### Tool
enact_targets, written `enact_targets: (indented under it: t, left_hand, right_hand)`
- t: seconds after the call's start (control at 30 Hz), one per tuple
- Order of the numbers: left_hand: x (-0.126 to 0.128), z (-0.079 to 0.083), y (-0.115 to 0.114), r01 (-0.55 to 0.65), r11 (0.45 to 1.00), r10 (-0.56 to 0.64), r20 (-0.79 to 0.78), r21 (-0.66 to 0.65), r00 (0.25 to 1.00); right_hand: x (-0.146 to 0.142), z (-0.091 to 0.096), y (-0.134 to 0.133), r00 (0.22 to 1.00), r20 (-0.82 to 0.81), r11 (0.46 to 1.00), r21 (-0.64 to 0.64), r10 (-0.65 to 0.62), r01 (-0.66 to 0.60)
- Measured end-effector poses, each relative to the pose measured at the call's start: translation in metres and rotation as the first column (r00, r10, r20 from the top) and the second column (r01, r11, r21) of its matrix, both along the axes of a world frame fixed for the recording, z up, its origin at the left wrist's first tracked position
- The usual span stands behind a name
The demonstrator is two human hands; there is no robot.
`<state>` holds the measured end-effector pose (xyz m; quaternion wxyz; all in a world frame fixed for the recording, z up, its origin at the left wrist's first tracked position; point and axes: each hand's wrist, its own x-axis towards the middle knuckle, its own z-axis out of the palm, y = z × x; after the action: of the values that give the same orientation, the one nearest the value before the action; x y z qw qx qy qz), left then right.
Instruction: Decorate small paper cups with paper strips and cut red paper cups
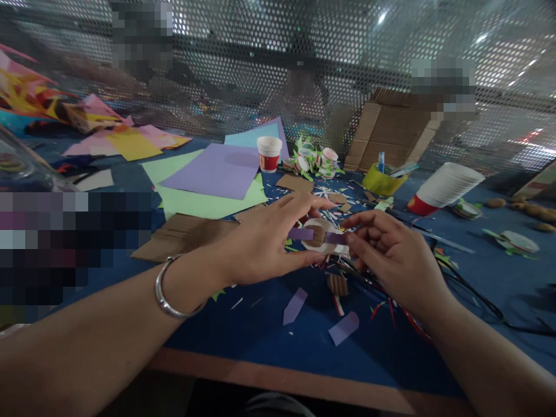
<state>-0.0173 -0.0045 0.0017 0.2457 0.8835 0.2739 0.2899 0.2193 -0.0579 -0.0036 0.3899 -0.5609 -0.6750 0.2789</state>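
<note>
Currently, the work is a white cup piece, located between the two hands, above the paper scraps on the table. A brown cardboard disc sits at its middle, with one purple strip at nine o'clock of the disc and a second strip at three o'clock.

Left hand: curved around the cup piece, thumb below and fingers above, apparently steadying it. Right hand: thumb and forefinger pinching the second strip near its outer end (the other fingers are curled, and whether they grip anything cannot be told).

Step in hand, as judged: positioning the second strip against the cup piece. The next move calls for a steady left-hand hold, the strip lined up opposite its partner, and light pressure where it meets the cup piece; thin paper may bend under a hard pinch.

Loose parts lie toward six o'clock: a corrugated cardboard bit, a pointed purple piece and a round-ended purple piece.
</note>
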Motion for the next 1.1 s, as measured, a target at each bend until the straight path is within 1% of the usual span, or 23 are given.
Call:
enact_targets:
  t: [0.13, 0.2, 0.27, 0.33, 0.4, 0.47, 0.53, 0.63, 0.7, 0.8, 0.93, 1.03, 1.1]
  left_hand:
    - [0.000, 0.001, 0.002, -0.036, 0.999, 0.036, -0.007, 0.011, 0.999]
    - [0.000, 0.002, 0.004, -0.053, 0.998, 0.054, -0.025, 0.023, 0.998]
    - [-0.001, 0.003, 0.006, -0.063, 0.997, 0.065, -0.060, 0.035, 0.996]
    - [-0.003, 0.004, 0.007, -0.028, 0.998, 0.033, -0.121, 0.047, 0.992]
    - [-0.004, 0.005, 0.008, 0.031, 0.997, -0.017, -0.199, 0.066, 0.980]
    - [-0.003, 0.005, 0.007, 0.072, 0.994, -0.045, -0.278, 0.085, 0.959]
    - [-0.003, 0.004, 0.006, 0.092, 0.991, -0.054, -0.346, 0.093, 0.937]
    - [-0.002, 0.002, 0.006, 0.108, 0.988, -0.050, -0.444, 0.108, 0.895]
    - [-0.002, 0.000, 0.007, 0.109, 0.987, -0.036, -0.488, 0.122, 0.872]
    - [-0.002, 0.000, 0.008, 0.104, 0.986, -0.026, -0.495, 0.131, 0.868]
    - [-0.002, 0.002, 0.006, 0.081, 0.990, -0.016, -0.477, 0.116, 0.879]
    - [-0.001, 0.003, 0.004, 0.079, 0.990, -0.024, -0.416, 0.114, 0.909]
    - [0.000, 0.002, 0.004, 0.076, 0.991, -0.032, -0.365, 0.106, 0.930]
  right_hand:
    - [0.001, 0.006, 0.001, 0.998, 0.014, 0.997, 0.058, -0.054, 0.053]
    - [0.004, 0.008, 0.000, 0.994, 0.023, 0.988, 0.120, -0.103, 0.100]
    - [0.007, 0.010, 0.000, 0.986, 0.024, 0.968, 0.196, -0.166, 0.158]
    - [0.010, 0.012, -0.001, 0.972, 0.012, 0.940, 0.258, -0.233, 0.222]
    - [0.014, 0.014, -0.001, 0.958, -0.012, 0.915, 0.292, -0.288, 0.279]
    - [0.018, 0.015, 0.001, 0.950, -0.009, 0.903, 0.307, -0.312, 0.299]
    - [0.023, 0.013, 0.005, 0.958, 0.057, 0.919, 0.304, -0.279, 0.250]
    - [0.029, 0.007, 0.011, 0.964, 0.229, 0.969, 0.236, -0.133, 0.078]
    - [0.030, 0.003, 0.013, 0.934, 0.356, 0.986, 0.164, -0.025, -0.036]
    - [0.026, 0.000, 0.013, 0.863, 0.500, 0.981, 0.120, 0.072, -0.151]
    - [0.022, -0.002, 0.014, 0.792, 0.601, 0.968, 0.117, 0.107, -0.220]
    - [0.022, -0.004, 0.016, 0.752, 0.648, 0.968, 0.087, 0.124, -0.234]
    - [0.022, -0.003, 0.016, 0.738, 0.660, 0.964, 0.077, 0.142, -0.254]
